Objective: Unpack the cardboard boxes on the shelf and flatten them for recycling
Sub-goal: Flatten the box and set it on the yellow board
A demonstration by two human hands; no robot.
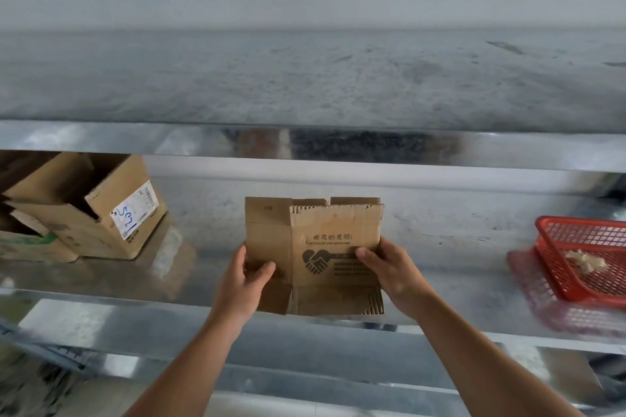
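Observation:
A small brown cardboard box, pressed flat and printed with a handshake logo, is held upright over the front edge of the metal shelf. My left hand grips its lower left side, thumb on the front face. My right hand grips its right edge, thumb on the print. The flaps stick out at the top and bottom. Two more cardboard boxes stand at the shelf's left end, open-topped, one bearing a white label with blue writing.
A red plastic mesh basket holding a crumpled scrap sits on the shelf at the right. An upper metal shelf runs across just above. A lower shelf level shows beneath my forearms.

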